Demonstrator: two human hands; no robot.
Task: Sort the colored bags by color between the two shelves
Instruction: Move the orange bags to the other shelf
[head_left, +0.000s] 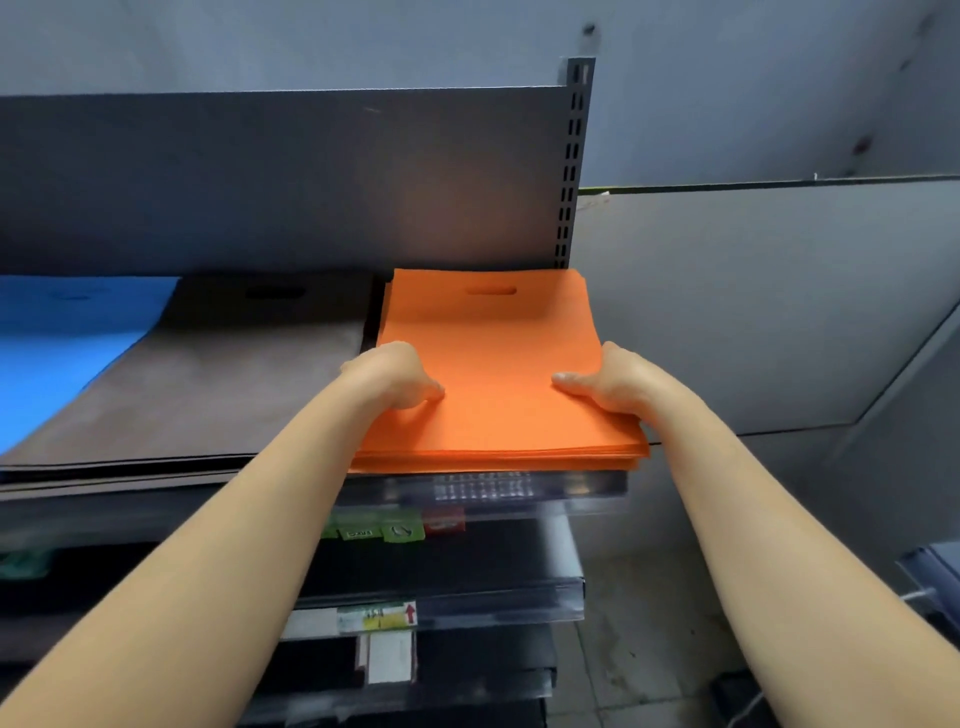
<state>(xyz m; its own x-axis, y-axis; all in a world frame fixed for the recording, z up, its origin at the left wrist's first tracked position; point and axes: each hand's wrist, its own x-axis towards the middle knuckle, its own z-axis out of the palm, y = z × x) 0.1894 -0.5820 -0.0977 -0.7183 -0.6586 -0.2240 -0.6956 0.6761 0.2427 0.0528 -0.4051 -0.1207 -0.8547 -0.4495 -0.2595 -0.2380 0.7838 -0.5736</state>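
Observation:
A stack of orange bags (493, 353) with a cut-out handle lies at the right end of the top shelf (483, 491). My left hand (392, 376) grips the stack's left edge, thumb on top. My right hand (608, 382) grips its right edge the same way, fingers hidden under the stack. To the left lies a stack of brown bags (208, 374), and further left a stack of blue bags (62, 343), partly cut off by the frame.
A dark back panel (285, 176) and a slotted upright (571, 166) stand behind the shelf. Lower shelves (441, 603) with price labels sit below. A grey wall (753, 301) and the floor (639, 649) are to the right.

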